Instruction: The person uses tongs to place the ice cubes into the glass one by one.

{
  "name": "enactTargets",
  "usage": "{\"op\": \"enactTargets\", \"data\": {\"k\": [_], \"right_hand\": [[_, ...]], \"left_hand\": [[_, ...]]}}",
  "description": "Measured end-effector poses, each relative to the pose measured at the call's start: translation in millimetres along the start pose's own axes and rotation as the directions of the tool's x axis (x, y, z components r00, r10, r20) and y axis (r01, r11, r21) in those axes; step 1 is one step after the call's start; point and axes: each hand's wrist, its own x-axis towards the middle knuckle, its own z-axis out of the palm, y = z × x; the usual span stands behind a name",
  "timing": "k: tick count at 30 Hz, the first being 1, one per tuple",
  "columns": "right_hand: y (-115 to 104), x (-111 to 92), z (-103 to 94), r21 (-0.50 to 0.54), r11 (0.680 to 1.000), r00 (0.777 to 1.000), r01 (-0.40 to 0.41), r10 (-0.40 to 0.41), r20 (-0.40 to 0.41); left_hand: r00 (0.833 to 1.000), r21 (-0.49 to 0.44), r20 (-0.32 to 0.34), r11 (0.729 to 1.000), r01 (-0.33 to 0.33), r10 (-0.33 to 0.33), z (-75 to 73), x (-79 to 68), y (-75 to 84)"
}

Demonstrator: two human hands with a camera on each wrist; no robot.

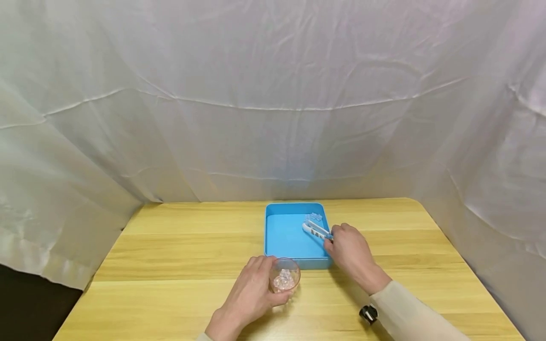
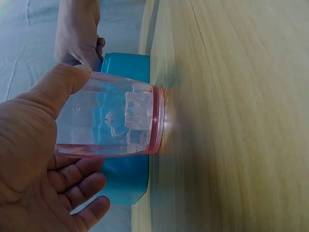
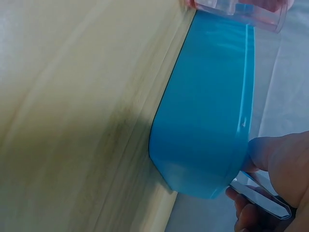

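Note:
My left hand (image 1: 251, 291) grips a clear, pink-tinted cup (image 2: 155, 121), thumb on one side and fingers on the other. The cup stands upright at the front of a blue tray (image 1: 283, 237). Clear ice-like cubes (image 2: 138, 110) lie in the bottom of the cup. In my right hand (image 1: 353, 255), at the tray's right side, is a pair of tongs (image 1: 315, 230) with pale patterned tips and a metal handle (image 3: 260, 200). Those tips reach over the tray, close to a small cluster of clear pieces (image 1: 313, 217) in its far right corner.
The tray rests on a light wooden table (image 1: 183, 255). Pale cloth (image 1: 273, 142) hangs behind the table and along both sides. A small black device (image 1: 368, 314) sits by the right sleeve (image 1: 409, 312).

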Motion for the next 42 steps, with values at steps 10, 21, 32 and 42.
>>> {"op": "enactTargets", "data": {"k": [10,21,32,42], "right_hand": [[1,5,1.1,0.005,1.000,1.000,0.003,-0.003,0.011],[0,-8,-3.8,0.030,0.999,1.000,0.015,-0.015,0.003],[-1,-19,-7.5,0.056,0.998,1.000,0.008,-0.008,0.011],[-4,-27,-9.5,0.088,0.996,1.000,0.020,-0.019,-0.012]], "left_hand": [[1.000,-0.001,0.001,1.000,-0.005,0.005,0.4,0.7,-0.2],[1.000,0.001,-0.013,1.000,-0.006,0.006,0.1,-0.4,-0.7],[1.000,0.000,-0.015,1.000,-0.001,0.001,0.7,-0.7,-0.5],[1.000,0.004,-0.025,1.000,0.000,0.000,1.2,-0.8,-0.6]]}}
